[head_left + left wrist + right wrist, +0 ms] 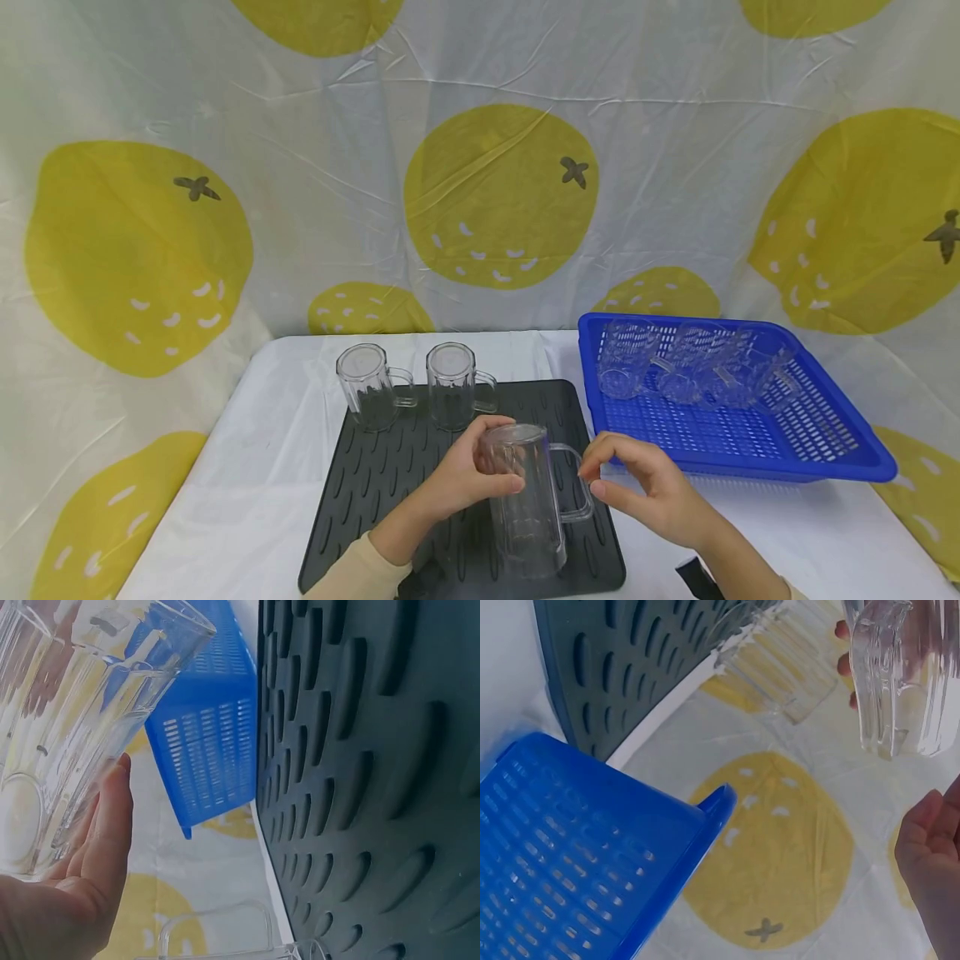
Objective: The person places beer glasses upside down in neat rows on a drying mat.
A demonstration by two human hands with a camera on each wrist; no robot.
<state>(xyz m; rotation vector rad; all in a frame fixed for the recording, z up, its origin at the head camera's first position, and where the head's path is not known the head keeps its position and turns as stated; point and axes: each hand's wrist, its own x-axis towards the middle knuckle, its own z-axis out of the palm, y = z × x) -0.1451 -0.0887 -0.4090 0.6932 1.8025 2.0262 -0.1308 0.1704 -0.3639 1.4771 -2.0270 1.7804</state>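
Observation:
A clear glass mug (pixel 528 508) with a side handle is tilted upside down above the dark ribbed mat (pixel 360 500). My left hand (pixel 461 471) grips it near its base, thumb on the near side and fingers behind. In the left wrist view its rim points toward the mat. Just to the right of the handle is my right hand (pixel 652 487), its fingers loosely bent; the right wrist view shows a gap between this hand (pixel 934 855) and the mug (pixel 904 690). Two more glass mugs, one on the left (pixel 369 387) and another beside it (pixel 452 387), stand inverted along the mat's far edge, handles to the right.
At the right, a blue perforated plastic basket (pixel 757 468) holds several clear glass mugs (pixel 686 367) lying along its far side. A white cloth (pixel 225 475) covers the table, and a curtain printed with yellow fruit (pixel 502 200) hangs behind it.

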